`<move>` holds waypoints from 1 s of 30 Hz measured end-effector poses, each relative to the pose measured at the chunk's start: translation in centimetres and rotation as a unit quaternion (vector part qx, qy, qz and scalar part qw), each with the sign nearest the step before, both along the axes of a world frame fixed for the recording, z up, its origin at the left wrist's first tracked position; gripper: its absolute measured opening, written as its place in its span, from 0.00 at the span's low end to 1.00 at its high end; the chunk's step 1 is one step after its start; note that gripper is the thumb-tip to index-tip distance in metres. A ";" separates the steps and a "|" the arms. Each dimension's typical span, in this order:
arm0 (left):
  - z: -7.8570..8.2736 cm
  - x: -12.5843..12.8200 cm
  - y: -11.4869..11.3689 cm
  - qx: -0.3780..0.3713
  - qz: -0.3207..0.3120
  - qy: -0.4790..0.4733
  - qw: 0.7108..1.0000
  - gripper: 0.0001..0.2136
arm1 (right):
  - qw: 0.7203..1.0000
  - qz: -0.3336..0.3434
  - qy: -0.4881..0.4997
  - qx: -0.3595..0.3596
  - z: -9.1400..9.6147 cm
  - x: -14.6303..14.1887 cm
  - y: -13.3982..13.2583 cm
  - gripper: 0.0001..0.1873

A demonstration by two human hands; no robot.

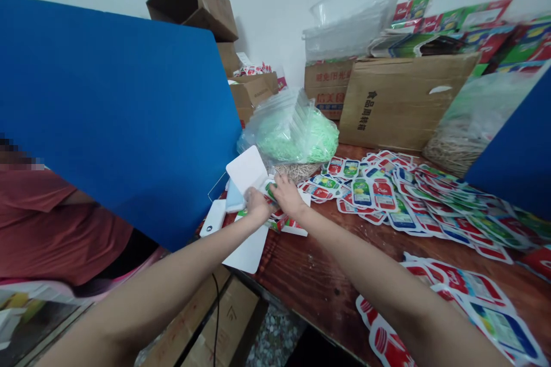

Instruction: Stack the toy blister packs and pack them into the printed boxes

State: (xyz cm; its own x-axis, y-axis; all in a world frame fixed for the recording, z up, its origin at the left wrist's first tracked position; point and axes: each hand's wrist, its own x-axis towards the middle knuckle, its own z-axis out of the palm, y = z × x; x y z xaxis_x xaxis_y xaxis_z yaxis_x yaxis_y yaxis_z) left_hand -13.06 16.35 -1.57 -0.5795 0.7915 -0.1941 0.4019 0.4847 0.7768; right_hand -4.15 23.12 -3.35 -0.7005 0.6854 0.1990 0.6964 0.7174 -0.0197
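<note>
My left hand (257, 205) has its fingers curled in at the lower edge of an upright white card (247, 171); what they grip is hidden. My right hand (288, 194) rests close beside it, fingers spread over small red and green printed packets (278, 221), with one green-and-white printed packet (270, 189) between the two hands. Beneath the hands lie a flat white panel (250, 249) and a white box-like edge (296, 230). Just left are a pale blue item (233, 198) and a white case with a round dark spot (214, 218).
A long heap of jar-shaped printed packets (400, 195) covers the right of the wooden table (318, 264); more packets (477, 292) lie nearer. Behind stand a bag of green shreds (297, 135) and cardboard boxes (387, 106). A blue partition (112, 97) separates a seated person (55, 229) at left.
</note>
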 end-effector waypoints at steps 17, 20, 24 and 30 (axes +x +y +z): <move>-2.9 -2.3 -3.2 0.074 0.038 -0.012 0.996 0.10 | 0.978 -0.100 0.137 -0.119 -0.9 5.6 0.6 0.15; -2.1 -0.8 -3.5 0.104 -0.022 -0.036 0.994 0.09 | 0.975 -0.108 0.164 -0.105 -1.0 10.2 -2.7 0.17; -3.0 2.9 -4.4 0.175 -0.165 -0.042 0.970 0.08 | 0.948 -0.152 0.278 -0.043 -2.9 17.6 -9.6 0.18; -5.7 7.9 -7.3 0.117 -0.264 0.037 0.957 0.07 | 0.910 -0.234 0.343 -0.006 -6.6 23.0 -17.8 0.17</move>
